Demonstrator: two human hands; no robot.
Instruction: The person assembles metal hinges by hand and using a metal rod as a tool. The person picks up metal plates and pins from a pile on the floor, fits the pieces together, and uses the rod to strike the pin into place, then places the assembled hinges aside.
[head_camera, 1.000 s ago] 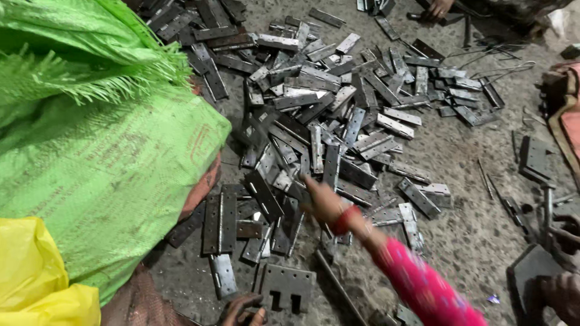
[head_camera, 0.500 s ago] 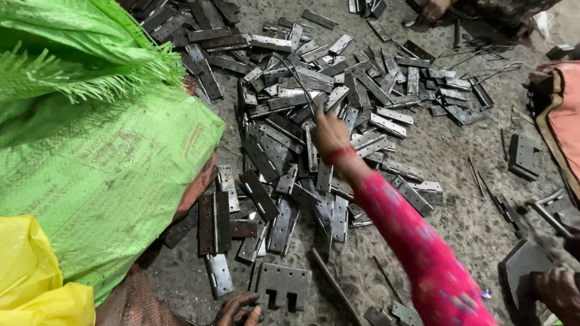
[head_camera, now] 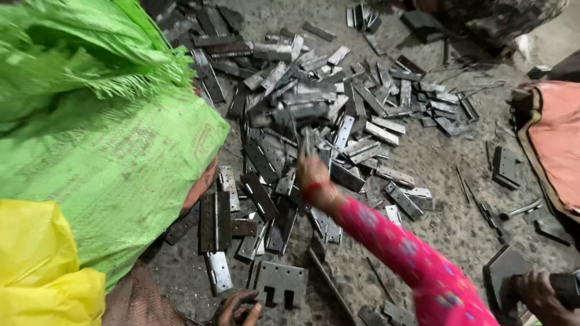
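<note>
Hinge plates (head_camera: 338, 121) of grey metal lie in a loose heap on the gritty floor (head_camera: 447, 229), and the right hand (head_camera: 311, 172) is stretched out over the middle of that heap. Its fingers (head_camera: 305, 158) are curled in, with a narrow strip standing up just above them. Motion blur hides whether they grip it, so I cannot tell. A red bangle and a pink patterned sleeve (head_camera: 411, 253) run back from the wrist.

The left hand (head_camera: 238, 309) sits low at the frame's bottom edge. Its fingers are bent and touch the near corner of one wide notched plate (head_camera: 279, 282); whether they hold it is not shown.

As for progress, nearly everything looks unsorted. The heap is spread wide, and only a few pieces lie apart near the left hand: the notched plate, one opened double-leaf hinge (head_camera: 215, 220) and a pale strip (head_camera: 217, 273).

Counts: the plates run to many dozens, too overlapped for an exact figure. There is one green woven sack (head_camera: 103, 157), one yellow bag (head_camera: 42, 271) and one orange cloth (head_camera: 559, 139). Another hand (head_camera: 534, 293) at the lower right clasps a dark object.
</note>
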